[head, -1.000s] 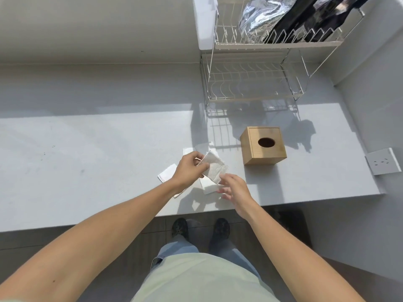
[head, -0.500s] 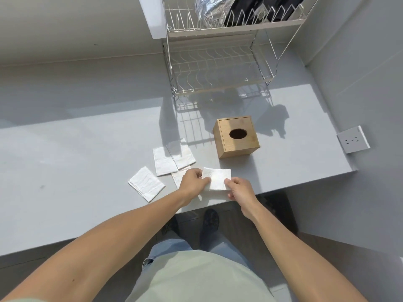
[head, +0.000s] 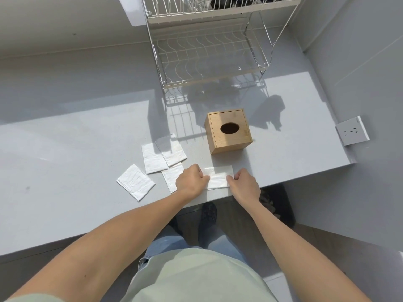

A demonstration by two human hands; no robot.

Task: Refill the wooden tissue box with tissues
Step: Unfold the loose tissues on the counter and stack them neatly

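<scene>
A wooden tissue box (head: 229, 131) with a dark oval hole in its top stands on the grey counter (head: 76, 149). In front of it, near the counter's front edge, a white folded tissue (head: 218, 178) lies flat. My left hand (head: 190, 179) pinches its left side and my right hand (head: 245, 185) pinches its right side. Several other folded tissues lie to the left: one apart (head: 136, 184), two overlapping (head: 162, 155), and one (head: 172, 175) partly under my left hand.
A two-tier white wire dish rack (head: 209, 53) stands behind the box against the wall. A wall socket (head: 351, 130) sits on the right wall. The counter ends just right of the box. My feet show below the front edge.
The tissue, held up in my left hand a second ago, now lies flat near the counter's front edge with both hands at its sides. The camera view has shifted.
</scene>
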